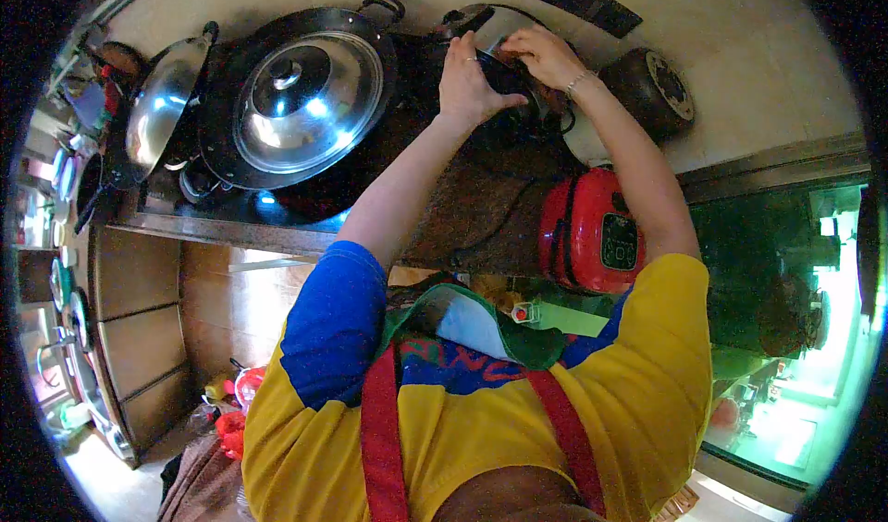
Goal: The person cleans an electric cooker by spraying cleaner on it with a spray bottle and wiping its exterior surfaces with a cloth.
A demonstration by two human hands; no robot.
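Note:
My left hand (470,87) is raised at the back of the counter, its fingers straight and thumb spread apart, against a dark pot-like vessel (504,76). My right hand (546,58) is just to the right, its fingers bent together over the same vessel. Whatever those fingers hold, if anything, is too small and dark to make out. Behind both hands is a shiny metal piece with a dark rim (499,24), partly covered by the fingers. The lower part of the dark vessel is in shadow and hard to tell.
Left stands a large black wok (222,143) under a domed steel lid (310,106), with another metal pan (166,106) beyond. A red rice cooker (592,231) sits by my right forearm. A dark round jar (652,95) and a dark strip (581,2) are near the wall.

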